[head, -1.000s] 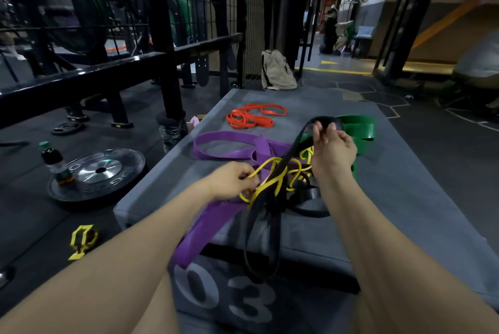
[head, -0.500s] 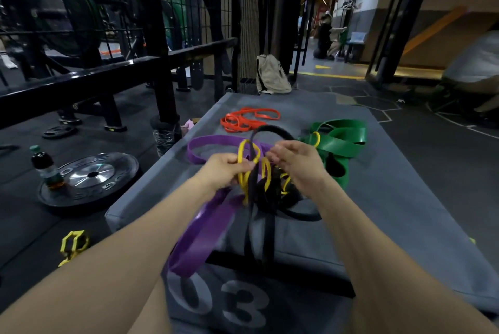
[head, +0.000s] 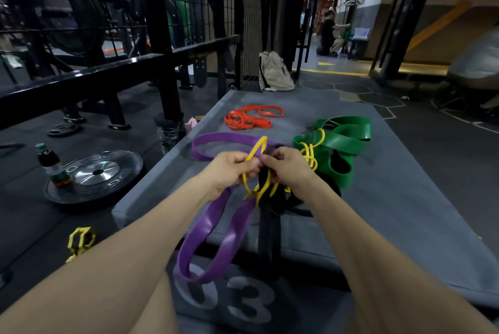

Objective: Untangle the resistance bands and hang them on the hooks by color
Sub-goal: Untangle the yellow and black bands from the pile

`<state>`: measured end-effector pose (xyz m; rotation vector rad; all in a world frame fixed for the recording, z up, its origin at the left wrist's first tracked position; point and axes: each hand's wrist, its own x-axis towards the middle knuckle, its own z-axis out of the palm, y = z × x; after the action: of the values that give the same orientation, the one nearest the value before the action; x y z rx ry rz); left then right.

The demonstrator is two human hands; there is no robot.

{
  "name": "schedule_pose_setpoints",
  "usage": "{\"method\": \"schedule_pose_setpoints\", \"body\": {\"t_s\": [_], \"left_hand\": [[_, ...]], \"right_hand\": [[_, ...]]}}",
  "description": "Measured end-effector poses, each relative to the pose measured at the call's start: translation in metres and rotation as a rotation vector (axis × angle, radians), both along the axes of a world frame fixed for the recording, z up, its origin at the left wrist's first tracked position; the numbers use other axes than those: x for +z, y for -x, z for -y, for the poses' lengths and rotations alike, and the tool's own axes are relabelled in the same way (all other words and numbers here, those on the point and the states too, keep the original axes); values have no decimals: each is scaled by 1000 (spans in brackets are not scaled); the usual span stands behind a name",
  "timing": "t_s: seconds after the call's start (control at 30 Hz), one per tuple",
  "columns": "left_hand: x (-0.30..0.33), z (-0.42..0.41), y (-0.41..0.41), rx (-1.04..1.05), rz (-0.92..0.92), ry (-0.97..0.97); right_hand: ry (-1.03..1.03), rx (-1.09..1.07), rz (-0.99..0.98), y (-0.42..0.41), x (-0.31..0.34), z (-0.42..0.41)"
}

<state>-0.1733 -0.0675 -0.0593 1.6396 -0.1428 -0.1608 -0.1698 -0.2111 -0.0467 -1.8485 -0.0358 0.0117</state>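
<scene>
Change: both my hands have closed in together over the knot; half a second ago they worked slightly apart.
Left hand [head: 235, 167]: fingers curled, pinching the thin yellow rubber band [head: 259, 185].
Right hand [head: 290, 165]: fingers curled on the tangle; which band, I cannot tell.
Tangle: on the grey padded box [head: 378, 198], near its front edge.
Wide purple band [head: 213, 236]: long axis toward me, loop hanging over the front edge.
Black band [head: 266, 239]: hangs beside it.
Green band [head: 343, 144]: right of the knot.
Orange band [head: 251, 117]: apart, toward the far edge.
Open room: bare box top right of the green band.
</scene>
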Motion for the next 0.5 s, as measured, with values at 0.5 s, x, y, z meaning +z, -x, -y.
{"method": "schedule_pose_setpoints", "body": {"t_s": [0.5], "left_hand": [[2,-15,-12,529,428,-648]], "right_hand": [[-125,-289,318,-14,13,25]]}}
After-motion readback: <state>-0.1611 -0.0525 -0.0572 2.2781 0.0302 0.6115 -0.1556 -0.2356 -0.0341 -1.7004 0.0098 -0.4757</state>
